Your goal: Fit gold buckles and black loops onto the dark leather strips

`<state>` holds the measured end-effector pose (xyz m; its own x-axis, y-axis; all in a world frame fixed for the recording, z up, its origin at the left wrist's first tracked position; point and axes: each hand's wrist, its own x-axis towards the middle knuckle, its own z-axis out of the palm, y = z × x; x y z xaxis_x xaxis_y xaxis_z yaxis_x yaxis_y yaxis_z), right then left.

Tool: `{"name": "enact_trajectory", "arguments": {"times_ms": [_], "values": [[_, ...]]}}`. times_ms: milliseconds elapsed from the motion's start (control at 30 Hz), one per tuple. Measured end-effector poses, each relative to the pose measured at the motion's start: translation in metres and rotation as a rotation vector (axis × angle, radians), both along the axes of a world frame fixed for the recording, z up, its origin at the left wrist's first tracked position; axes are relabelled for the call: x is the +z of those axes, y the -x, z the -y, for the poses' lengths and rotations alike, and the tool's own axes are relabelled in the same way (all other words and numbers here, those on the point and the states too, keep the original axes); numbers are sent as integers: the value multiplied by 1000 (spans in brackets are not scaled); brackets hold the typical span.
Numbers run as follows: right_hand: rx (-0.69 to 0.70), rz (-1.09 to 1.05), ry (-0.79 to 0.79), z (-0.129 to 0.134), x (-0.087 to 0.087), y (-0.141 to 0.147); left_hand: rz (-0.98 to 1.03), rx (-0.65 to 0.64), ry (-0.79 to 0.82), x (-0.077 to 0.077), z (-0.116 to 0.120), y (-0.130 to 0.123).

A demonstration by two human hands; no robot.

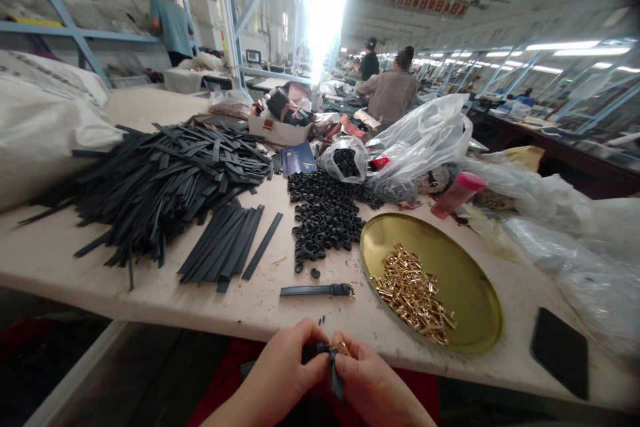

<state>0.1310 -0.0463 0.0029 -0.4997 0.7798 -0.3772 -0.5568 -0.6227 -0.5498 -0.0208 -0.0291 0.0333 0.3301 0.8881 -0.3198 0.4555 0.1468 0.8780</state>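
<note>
At the table's front edge, my left hand (285,367) is closed on a dark strap (337,383), pinching it between thumb and fingers. From the other side my right hand (367,377) grips the same strap by a gold buckle (341,347); the strap's tail hangs between both hands. My fingers hide most of the join. Just beyond them lies a strap with a buckle and loop fitted (315,290). Further back spreads a pile of small black loops (325,220). To the right, gold buckles (415,293) are heaped in a round gold tray (475,293).
A big heap of dark strips (185,180) covers the left of the table, with a smaller row of strips (225,243) before it. A phone (560,351), a pink-capped container (459,193) and plastic bags (425,140) are on the right. Other people work further back.
</note>
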Motion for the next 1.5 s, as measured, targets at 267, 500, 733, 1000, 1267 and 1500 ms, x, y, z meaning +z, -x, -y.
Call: {"name": "enact_trajectory", "arguments": {"times_ms": [267, 500, 733, 1000, 1267, 1500], "values": [[-347, 777, -367, -4, -4, 6, 454, 93, 372, -5, 2, 0], [-162, 1092, -619, -4, -17, -3, 504, 96, 463, -13, -2, -1], [-213, 1248, -566, -1, -30, -1, 427, 67, 482, -21, -8, -6], [-290, 1185, -478, 0, -41, 10, 373, 178, 541, -40, -12, -19], [89, 753, -347, -10, -28, -19, 330, 44, 470, -38, -14, -7], [-32, 888, -506, 1, -23, -19, 299, -91, 389, -18, -10, 1]]}}
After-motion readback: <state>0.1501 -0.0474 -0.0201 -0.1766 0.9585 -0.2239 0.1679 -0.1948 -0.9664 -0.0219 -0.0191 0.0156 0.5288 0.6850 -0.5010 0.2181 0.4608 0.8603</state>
